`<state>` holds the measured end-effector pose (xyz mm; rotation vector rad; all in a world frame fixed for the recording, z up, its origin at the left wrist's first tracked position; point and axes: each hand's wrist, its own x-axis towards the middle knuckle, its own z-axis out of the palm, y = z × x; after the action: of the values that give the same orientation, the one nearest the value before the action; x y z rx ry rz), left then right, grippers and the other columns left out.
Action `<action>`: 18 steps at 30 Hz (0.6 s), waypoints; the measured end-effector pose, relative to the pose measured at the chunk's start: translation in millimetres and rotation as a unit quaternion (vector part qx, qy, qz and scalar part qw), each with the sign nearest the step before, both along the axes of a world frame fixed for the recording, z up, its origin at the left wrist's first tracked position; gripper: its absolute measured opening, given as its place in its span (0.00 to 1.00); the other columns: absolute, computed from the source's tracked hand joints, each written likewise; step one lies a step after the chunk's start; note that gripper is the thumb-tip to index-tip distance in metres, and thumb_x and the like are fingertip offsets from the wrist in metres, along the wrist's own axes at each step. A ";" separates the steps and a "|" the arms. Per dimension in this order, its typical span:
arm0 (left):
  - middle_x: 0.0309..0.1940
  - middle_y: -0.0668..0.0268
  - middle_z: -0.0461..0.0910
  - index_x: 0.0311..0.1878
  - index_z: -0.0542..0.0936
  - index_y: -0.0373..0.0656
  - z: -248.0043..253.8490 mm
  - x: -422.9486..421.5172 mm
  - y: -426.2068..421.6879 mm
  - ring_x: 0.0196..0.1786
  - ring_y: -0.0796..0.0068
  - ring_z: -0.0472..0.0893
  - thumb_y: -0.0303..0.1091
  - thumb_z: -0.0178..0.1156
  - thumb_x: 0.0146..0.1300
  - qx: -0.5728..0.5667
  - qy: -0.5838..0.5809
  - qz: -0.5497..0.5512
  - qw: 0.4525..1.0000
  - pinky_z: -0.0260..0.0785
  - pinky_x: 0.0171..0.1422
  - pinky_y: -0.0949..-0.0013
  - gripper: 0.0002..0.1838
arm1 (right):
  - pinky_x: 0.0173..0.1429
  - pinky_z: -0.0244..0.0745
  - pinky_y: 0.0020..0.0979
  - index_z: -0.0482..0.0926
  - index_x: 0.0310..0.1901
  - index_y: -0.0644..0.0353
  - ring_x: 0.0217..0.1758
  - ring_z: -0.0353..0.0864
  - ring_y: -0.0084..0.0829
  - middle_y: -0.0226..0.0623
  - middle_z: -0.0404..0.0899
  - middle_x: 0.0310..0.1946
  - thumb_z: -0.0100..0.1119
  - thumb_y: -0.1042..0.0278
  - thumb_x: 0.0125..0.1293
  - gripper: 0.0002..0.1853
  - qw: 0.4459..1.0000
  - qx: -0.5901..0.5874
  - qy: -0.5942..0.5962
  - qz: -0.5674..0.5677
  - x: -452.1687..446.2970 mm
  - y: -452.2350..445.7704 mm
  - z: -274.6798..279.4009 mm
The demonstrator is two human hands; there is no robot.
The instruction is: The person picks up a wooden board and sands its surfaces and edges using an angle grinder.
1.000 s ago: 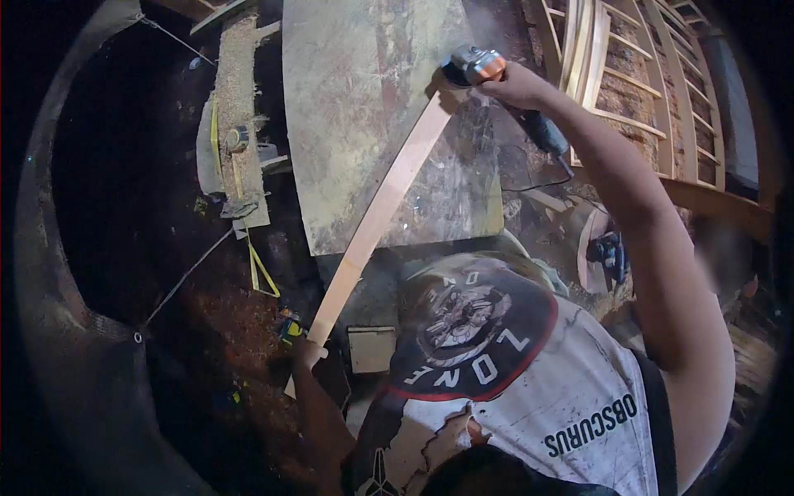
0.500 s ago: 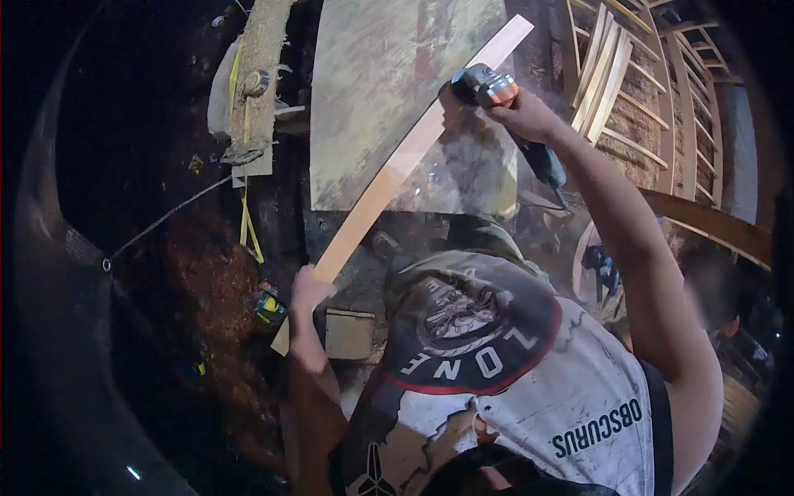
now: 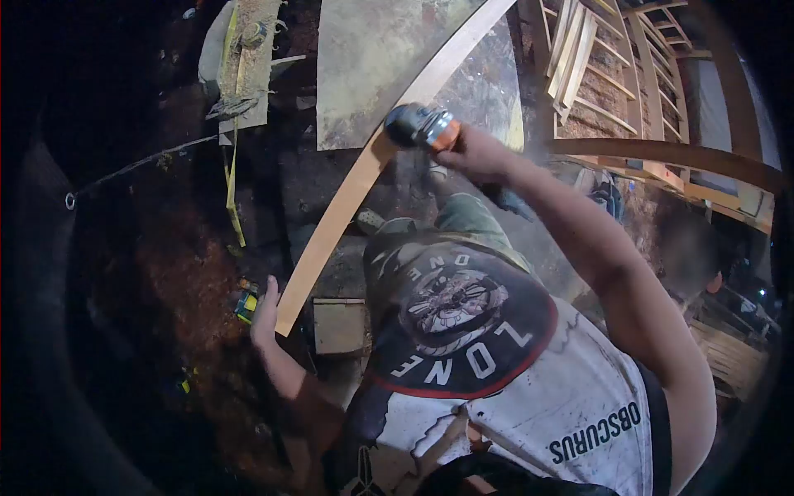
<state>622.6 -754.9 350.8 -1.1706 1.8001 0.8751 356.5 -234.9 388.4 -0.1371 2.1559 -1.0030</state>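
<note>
Grinder over a wooden strip, the right hand clamped on the tool.
The strip slants across the pale tabletop, its far end running out of view and its near end jutting past the table edge toward the left hand. That hand's fingers are straight and ungripping, alongside the strip's near end; I cannot tell whether they touch. A small box sits to the right of that end.
</note>
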 end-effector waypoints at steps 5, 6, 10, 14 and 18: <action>0.58 0.46 0.81 0.59 0.78 0.24 13.5 -15.6 25.2 0.64 0.50 0.77 0.75 0.39 0.71 -0.045 0.002 -0.059 0.997 0.63 0.70 0.57 0.51 | 0.53 0.78 0.47 0.74 0.56 0.65 0.47 0.85 0.57 0.58 0.83 0.44 0.67 0.57 0.61 0.27 0.996 0.008 0.047 0.077 42.5 -49.9 5.0; 0.56 0.43 0.81 0.57 0.79 0.24 7.6 -13.4 25.5 0.62 0.48 0.78 0.73 0.39 0.72 -0.061 0.026 -0.069 0.995 0.64 0.69 0.56 0.50 | 0.53 0.78 0.47 0.74 0.56 0.65 0.47 0.85 0.57 0.58 0.83 0.44 0.67 0.57 0.61 0.27 0.996 0.009 0.047 0.076 45.7 -59.6 10.3; 0.49 0.34 0.81 0.51 0.81 0.24 24.3 -25.3 54.2 0.56 0.40 0.80 0.65 0.41 0.75 -0.108 0.045 -0.117 0.986 0.68 0.64 0.52 0.43 | 0.54 0.78 0.49 0.74 0.54 0.66 0.50 0.83 0.60 0.59 0.83 0.44 0.68 0.58 0.60 0.26 0.990 0.030 0.037 0.133 40.8 -76.2 29.7; 0.48 0.33 0.81 0.48 0.82 0.25 9.9 -11.0 58.9 0.55 0.37 0.80 0.58 0.43 0.73 -0.151 0.095 -0.092 0.980 0.69 0.62 0.47 0.37 | 0.56 0.78 0.45 0.73 0.57 0.65 0.48 0.85 0.54 0.56 0.84 0.43 0.67 0.61 0.61 0.26 0.989 -0.025 0.073 0.123 21.3 -58.7 4.5; 0.50 0.36 0.81 0.48 0.83 0.28 3.5 1.7 68.5 0.56 0.36 0.79 0.53 0.45 0.68 -0.250 0.057 -0.072 0.964 0.68 0.62 0.45 0.32 | 0.56 0.77 0.39 0.75 0.57 0.65 0.46 0.85 0.39 0.47 0.85 0.42 0.67 0.62 0.63 0.24 0.985 -0.080 0.066 0.134 -7.6 -30.1 -30.1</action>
<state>624.3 -686.4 354.2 -1.2908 2.2509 0.4170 348.9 -265.0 358.3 -0.5704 2.1012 -1.0311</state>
